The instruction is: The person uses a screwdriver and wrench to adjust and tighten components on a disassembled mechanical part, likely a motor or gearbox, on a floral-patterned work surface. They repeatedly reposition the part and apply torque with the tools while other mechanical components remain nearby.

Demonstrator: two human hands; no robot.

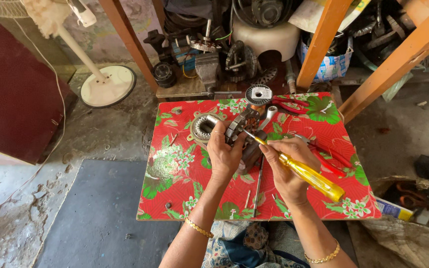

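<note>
Holding a dark round motor stator with copper windings [243, 133] above the middle of the worktop [175, 168], left hand [223, 154] wraps it from the left side, fingers curled tight on the casing. Right hand [288, 166] grips a yellow translucent-handled screwdriver [310, 175], fingers pressed around the handle, metal tip touching the stator's upper edge.

To do this well, my read: keep the blade square in whatever it engages, brace the stator firmly, keep the tip off the windings.

Worktop is a low board under red floral oilcloth. On it: a second silver stator ring [203, 127] just left of the held one, a grey wire spool [258, 94] at the far edge, red-handled pliers [331, 156] right of the hands. Behind: shelf of motor scrap, a white pedestal fan base [107, 86] on a rough concrete floor.
</note>
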